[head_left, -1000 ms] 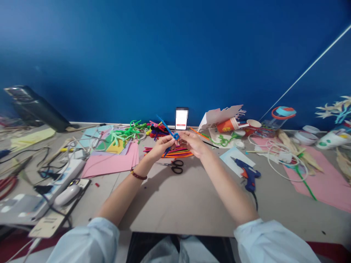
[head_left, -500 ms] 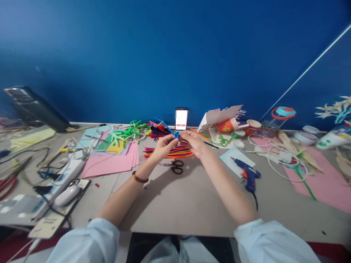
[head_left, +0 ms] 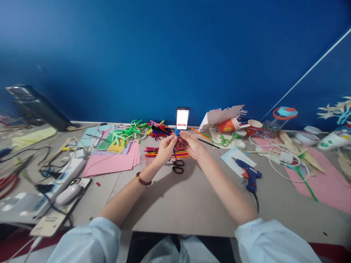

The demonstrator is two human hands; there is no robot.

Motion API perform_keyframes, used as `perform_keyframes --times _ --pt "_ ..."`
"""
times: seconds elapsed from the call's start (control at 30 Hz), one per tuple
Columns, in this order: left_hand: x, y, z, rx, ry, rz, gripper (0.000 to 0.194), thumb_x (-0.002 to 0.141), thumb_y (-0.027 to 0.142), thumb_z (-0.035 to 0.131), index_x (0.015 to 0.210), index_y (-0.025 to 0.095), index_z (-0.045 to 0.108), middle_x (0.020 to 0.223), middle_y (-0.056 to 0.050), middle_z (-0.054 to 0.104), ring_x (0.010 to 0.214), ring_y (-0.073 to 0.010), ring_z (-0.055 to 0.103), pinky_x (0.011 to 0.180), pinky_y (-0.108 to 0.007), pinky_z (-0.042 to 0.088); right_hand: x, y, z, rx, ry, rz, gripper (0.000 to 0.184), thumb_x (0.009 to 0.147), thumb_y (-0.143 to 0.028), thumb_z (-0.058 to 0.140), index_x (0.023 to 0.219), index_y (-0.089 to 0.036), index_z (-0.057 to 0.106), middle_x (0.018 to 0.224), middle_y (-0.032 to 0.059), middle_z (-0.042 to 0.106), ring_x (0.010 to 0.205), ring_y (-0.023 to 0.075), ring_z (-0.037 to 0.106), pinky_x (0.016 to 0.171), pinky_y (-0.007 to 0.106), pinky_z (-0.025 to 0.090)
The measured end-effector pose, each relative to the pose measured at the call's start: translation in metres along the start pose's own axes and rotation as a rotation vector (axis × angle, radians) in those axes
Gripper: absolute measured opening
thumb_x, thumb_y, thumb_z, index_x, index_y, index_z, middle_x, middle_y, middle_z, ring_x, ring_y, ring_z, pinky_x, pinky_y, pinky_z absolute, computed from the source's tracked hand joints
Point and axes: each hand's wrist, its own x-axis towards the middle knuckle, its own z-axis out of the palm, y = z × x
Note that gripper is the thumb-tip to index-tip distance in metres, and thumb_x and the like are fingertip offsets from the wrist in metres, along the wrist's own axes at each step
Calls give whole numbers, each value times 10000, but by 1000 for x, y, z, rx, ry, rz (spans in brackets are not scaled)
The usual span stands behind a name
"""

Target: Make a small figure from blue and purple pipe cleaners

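Between my two hands is a blue pipe cleaner [head_left: 177, 133], bent into a small tangle at the fingertips, with a tail hanging down between the hands. My left hand [head_left: 166, 149] pinches it from the left, a beaded bracelet on the wrist. From the right, my right hand [head_left: 192, 144] grips it with thumb and fingers. Just below lie loose pipe cleaners [head_left: 153, 152] in pink, purple and orange, partly hidden by the hands. Black-handled scissors [head_left: 178, 166] lie nearer me on the table. A lit phone [head_left: 182, 118] stands upright against the wall behind my hands.
Green pipe cleaners [head_left: 127, 134] and pink paper sheets [head_left: 109, 164] lie to the left, beside a power strip [head_left: 59, 184]. At right are a blue glue gun [head_left: 248, 173], an orange paper cup [head_left: 229, 125] and a coiled white cable [head_left: 270, 151]. A dark bottle [head_left: 41, 109] leans far left.
The blue pipe cleaner's long end, which pointed up and left, now hangs down between my hands. Both hands stay close together, with the fingers slightly shifted.
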Motion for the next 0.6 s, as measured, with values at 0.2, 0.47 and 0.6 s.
perform_keyframes --times 0.2,0.47,0.6 --pt "1 2 1 -28 -10 -13 359 798 478 551 623 164 547 482 34 453 480 -90 411 502 -230 358 -1 2 3 37 -68 7 310 606 -442 772 672 -192 602 565 -60 449 526 86 410 540 249 421" --pt "-3 -6 5 -38 -2 -15 360 815 489 532 661 163 535 493 47 424 466 -75 396 476 -212 347 -5 -7 8 -18 -57 48 366 547 -471 797 604 -180 583 529 -55 465 505 82 409 503 233 361" --pt "-3 -2 6 -30 14 19 383 807 512 541 655 162 529 485 49 410 453 -73 391 451 -204 340 -4 -8 6 22 -39 57 329 582 -428 788 609 -173 582 520 -64 448 494 66 378 492 222 322"
